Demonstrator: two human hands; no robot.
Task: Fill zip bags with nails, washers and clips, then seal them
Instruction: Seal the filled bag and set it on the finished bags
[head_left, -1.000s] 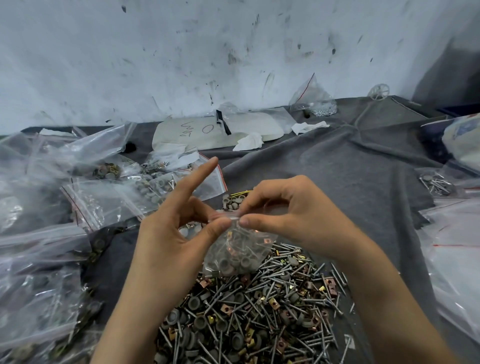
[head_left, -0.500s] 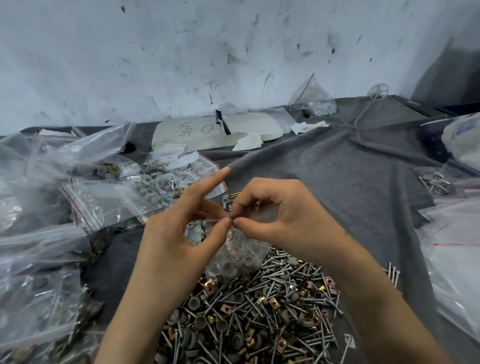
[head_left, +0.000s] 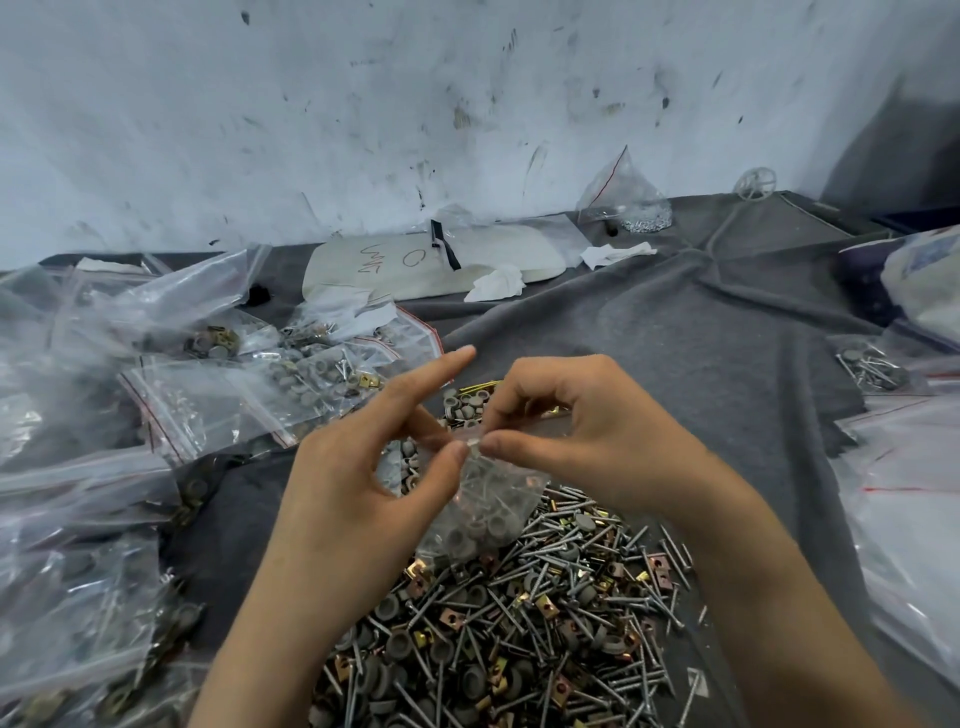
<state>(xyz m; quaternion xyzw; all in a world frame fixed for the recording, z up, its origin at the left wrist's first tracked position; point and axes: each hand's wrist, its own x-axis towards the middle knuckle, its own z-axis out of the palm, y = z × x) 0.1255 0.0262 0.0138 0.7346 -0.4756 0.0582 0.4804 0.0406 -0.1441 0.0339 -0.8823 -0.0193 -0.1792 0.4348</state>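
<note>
A small clear zip bag (head_left: 483, 514) with grey washers, nails and clips inside hangs between my hands above the loose pile. My left hand (head_left: 358, 483) pinches the bag's top strip with thumb and middle finger, its index finger pointing up and away. My right hand (head_left: 582, 431) pinches the same strip from the right with thumb and curled fingers. The fingertips of both hands nearly meet at the strip. Below lies a heap of nails, grey washers and brass clips (head_left: 519, 634) on the grey cloth (head_left: 675, 353).
Filled zip bags (head_left: 244, 389) are heaped on the left, more clear bags (head_left: 914, 519) lie on the right. A white board (head_left: 415, 265) with writing, crumpled tissue (head_left: 496, 283) and a bag of small silver parts (head_left: 628, 202) sit by the wall.
My hands have closed in on each other along the bag's top strip, from apart to nearly touching, and have risen slightly. The bag hangs in the same place.
</note>
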